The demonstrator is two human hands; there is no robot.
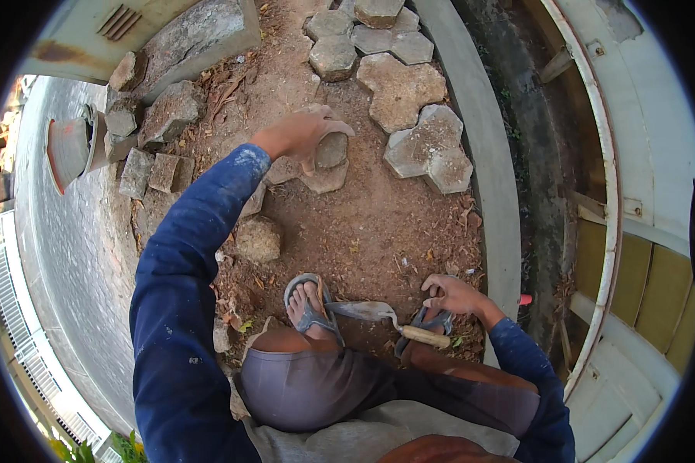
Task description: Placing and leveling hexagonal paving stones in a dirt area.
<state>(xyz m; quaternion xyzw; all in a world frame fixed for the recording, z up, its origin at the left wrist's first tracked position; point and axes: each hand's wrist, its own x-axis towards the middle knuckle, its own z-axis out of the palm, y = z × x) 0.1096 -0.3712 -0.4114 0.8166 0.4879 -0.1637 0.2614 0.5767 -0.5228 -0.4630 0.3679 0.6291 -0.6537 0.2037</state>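
My left hand [305, 133] reaches forward, its fingers curled round a small grey concrete piece [332, 151]. Under that piece lies a pale hexagonal paver [326, 177] on the soil. My right hand [454, 295] is above my right sandal, with loosely bent fingers and nothing visible in them. Just below it is a trowel [363, 310], its grey blade pointing toward my left foot and its wooden handle by the right one. Whether the trowel rests on the sandals or on the soil, I cannot tell.
Joined hexagonal pavers [401, 89] lie ahead, with another three-lobed paver [432, 148] nearer. A concrete kerb [490, 193] borders a ditch on the right. Broken blocks [170, 112] and a bucket [69, 150] stand at the left. A rounded stone [258, 238] sits ahead of my left foot.
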